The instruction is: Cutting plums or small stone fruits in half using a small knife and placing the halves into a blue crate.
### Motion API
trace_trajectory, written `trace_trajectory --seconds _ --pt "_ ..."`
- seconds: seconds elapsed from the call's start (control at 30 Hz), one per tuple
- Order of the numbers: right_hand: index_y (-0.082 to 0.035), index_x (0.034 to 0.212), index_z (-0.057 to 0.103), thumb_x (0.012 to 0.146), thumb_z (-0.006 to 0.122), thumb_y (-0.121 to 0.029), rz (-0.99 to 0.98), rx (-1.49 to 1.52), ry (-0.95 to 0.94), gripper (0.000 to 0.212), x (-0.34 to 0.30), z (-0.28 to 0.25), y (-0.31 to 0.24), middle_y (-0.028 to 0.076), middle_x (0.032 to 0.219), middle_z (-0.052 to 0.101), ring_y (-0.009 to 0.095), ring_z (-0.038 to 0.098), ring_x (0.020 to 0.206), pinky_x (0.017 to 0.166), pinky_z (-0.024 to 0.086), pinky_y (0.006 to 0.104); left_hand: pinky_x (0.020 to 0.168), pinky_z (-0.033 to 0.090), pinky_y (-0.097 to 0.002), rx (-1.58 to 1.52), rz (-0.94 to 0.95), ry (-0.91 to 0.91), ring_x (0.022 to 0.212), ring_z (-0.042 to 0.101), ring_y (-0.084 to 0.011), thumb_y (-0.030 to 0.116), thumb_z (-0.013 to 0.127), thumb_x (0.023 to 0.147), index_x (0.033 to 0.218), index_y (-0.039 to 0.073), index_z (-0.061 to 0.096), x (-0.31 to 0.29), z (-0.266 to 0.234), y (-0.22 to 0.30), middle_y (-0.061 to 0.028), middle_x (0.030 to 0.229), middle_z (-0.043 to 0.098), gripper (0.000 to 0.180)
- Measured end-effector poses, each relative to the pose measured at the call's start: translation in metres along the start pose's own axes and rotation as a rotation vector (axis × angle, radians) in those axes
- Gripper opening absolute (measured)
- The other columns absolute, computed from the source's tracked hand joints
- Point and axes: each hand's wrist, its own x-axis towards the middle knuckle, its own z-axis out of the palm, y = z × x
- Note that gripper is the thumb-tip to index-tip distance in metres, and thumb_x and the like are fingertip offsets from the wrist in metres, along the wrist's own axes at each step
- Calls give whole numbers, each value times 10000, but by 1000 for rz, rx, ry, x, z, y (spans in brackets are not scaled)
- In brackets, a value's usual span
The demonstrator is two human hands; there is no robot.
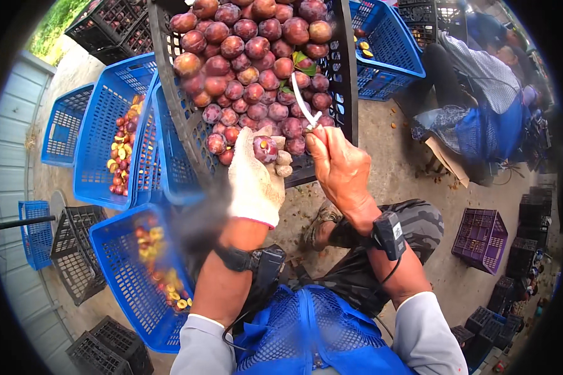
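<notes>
My left hand (255, 181), in an off-white glove, is closed around a reddish-purple plum (265, 149) with a small yellow spot on its upper side. Bare and fisted, my right hand (345, 167) grips a small curved knife (299, 99); its thin, pale blade points up and away from me over the fruit. The blade is apart from the held plum. Both hands are at the near edge of a black plastic crate (348, 106), which is tilted and heaped with whole plums (256, 47). A green leaf (304, 63) lies among them.
At left, a blue basket (100, 144) and a nearer blue basket (116, 256) hold cut plums with yellow flesh. Another blue basket (388, 56) stands beyond the crate. A purple crate (480, 240) sits on the floor at right. Another person (481, 94) sits at the far right.
</notes>
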Motion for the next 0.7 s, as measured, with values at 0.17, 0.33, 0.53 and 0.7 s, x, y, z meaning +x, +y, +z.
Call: trace_trajectory --seconds 0.17,0.33,0.53,0.7 --pt "-25 851 536 1000 455 -253 708 874 -615 284 -16 -33 -19 15 593 455 103 417 509 474 328 272 719 523 -415 -124 27 -47 775 597 -287 399 447 964 1132 30 533 -4 16 5 -141 947 609 415" --pt "11 878 530 980 474 -173 397 635 -529 218 -32 -14 -16 161 625 472 311 416 518 512 369 366 837 501 -465 -124 71 -63 893 596 -294 416 489 953 1153 29 524 -8 26 -4 -136 995 599 437" --pt "7 872 525 981 467 -159 392 585 -510 206 -31 -8 -13 168 622 462 325 429 523 508 364 374 880 491 -490 -155 47 -66 887 606 -293 425 494 951 1170 47 519 -1 24 -8 -120 997 601 438" --pt "2 859 517 979 466 -173 375 515 -509 218 -39 -7 -15 199 637 483 428 501 604 515 368 418 885 489 -494 -161 45 -34 880 602 -289 429 477 958 1175 61 519 -9 24 -15 -104 996 594 430"
